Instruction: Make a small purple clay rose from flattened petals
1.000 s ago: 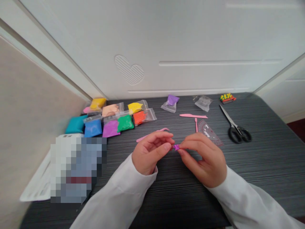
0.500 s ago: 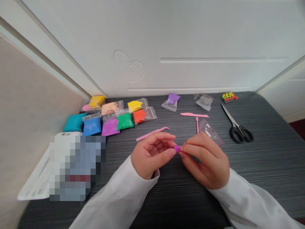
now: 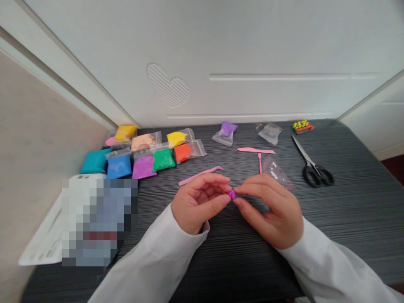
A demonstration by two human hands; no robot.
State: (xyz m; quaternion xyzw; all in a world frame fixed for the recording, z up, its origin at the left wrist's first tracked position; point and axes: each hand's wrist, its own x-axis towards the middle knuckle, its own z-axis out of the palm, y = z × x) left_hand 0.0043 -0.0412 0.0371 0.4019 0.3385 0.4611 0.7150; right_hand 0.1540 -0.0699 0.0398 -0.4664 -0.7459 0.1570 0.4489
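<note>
A small purple lump of clay (image 3: 232,194) is pinched between the fingertips of both hands, just above the dark striped table (image 3: 353,219). My left hand (image 3: 197,203) grips it from the left with thumb and forefinger. My right hand (image 3: 273,210) grips it from the right, its fingers curled in. Both arms wear white sleeves.
Several coloured clay bags (image 3: 142,151) lie at the back left, with a purple clay bag (image 3: 225,132) and a clear bag (image 3: 269,132) further right. Pink tools (image 3: 256,150), pink tweezers (image 3: 200,175), a protractor (image 3: 277,171), black scissors (image 3: 312,166) and a small coloured piece (image 3: 302,126) lie about. A blurred packet (image 3: 91,219) sits at the left.
The purple piece has gone from a flattish bit to a rounder lump between my fingertips. Both hands have stayed in nearly the same place.
</note>
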